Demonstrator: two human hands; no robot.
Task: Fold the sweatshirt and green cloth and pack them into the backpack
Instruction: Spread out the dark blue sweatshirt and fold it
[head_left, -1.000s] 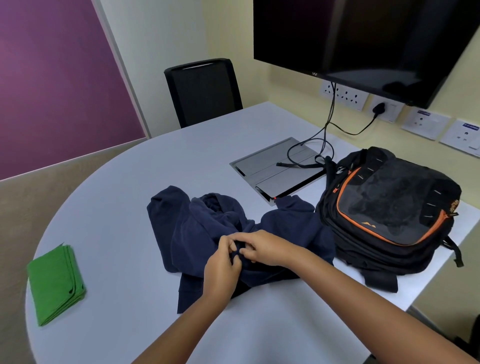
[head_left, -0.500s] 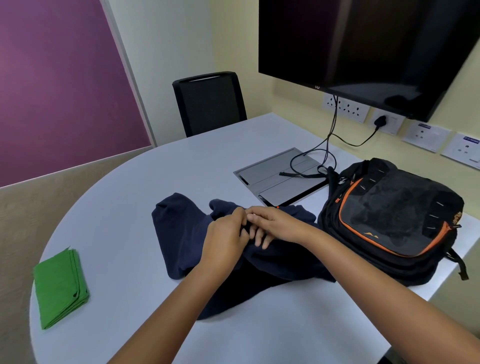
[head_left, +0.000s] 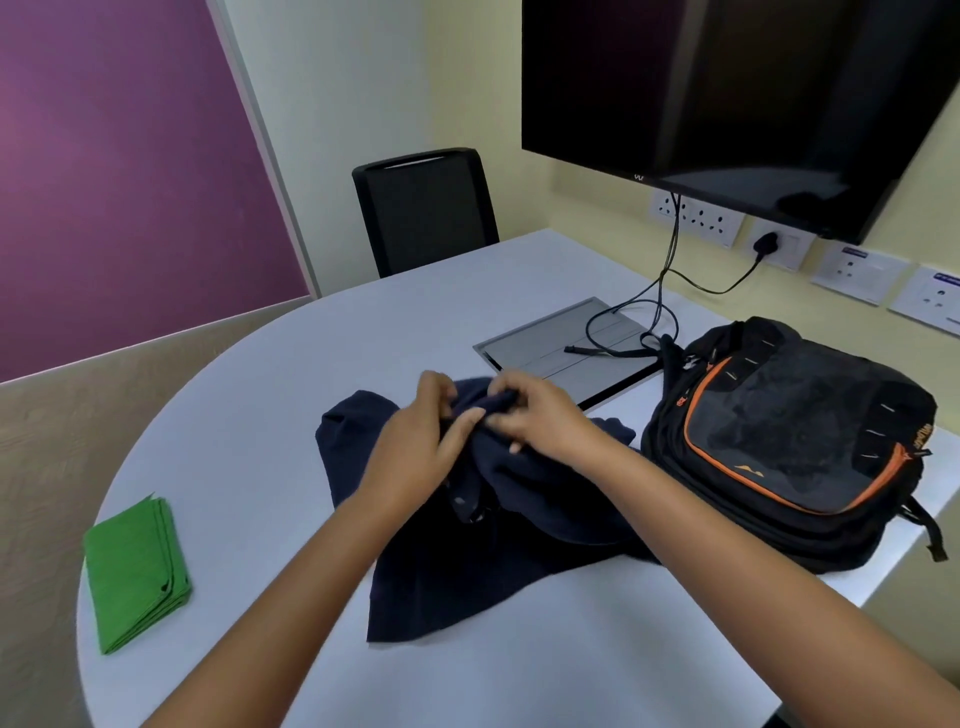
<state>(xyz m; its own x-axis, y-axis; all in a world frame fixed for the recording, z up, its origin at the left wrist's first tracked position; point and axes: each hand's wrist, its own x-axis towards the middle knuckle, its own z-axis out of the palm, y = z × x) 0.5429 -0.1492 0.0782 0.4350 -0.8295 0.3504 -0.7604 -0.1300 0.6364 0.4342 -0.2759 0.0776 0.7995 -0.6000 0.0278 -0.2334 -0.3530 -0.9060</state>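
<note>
A navy sweatshirt (head_left: 436, 566) lies bunched in the middle of the white table (head_left: 249, 415). Both hands meet at its far edge. My left hand (head_left: 421, 441) grips a raised fold of the fabric, and my right hand (head_left: 535, 418) pinches the same fold close beside it. The cloth between the hands is lifted off the table. A folded green cloth (head_left: 136, 566) rests near the table's left edge, apart from both hands. The black backpack (head_left: 795, 441) with orange trim lies flat at the right, and its zip looks closed.
A grey floor-box lid (head_left: 561, 348) with black cables (head_left: 660, 291) sits in the table behind the sweatshirt. A black chair (head_left: 426, 208) stands at the far side. A dark screen (head_left: 737, 98) hangs on the wall above wall sockets (head_left: 696, 218).
Both hands have moved away from me along the sweatshirt, from its near part to its far edge, and have lifted a fold of fabric. The camera has come closer.
</note>
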